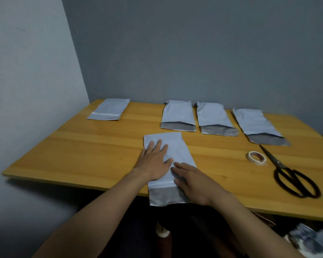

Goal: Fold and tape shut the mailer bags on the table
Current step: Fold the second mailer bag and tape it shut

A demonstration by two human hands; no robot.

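I am pressing a mailer bag [177, 151] flat at the table [82, 155] edge.
Left hand [154, 162] and right hand [193, 180], fingers spread, are pinning it for folding; 3 open bags [177, 114] are waiting beyond it.

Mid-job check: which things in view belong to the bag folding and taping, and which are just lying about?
Part of the job:
- mailer under both hands, left hand, right hand
- three open mailers
- taped mailer
- tape roll
- scissors

Lying about:
- crumpled stuff below the table edge, too blurred to identify
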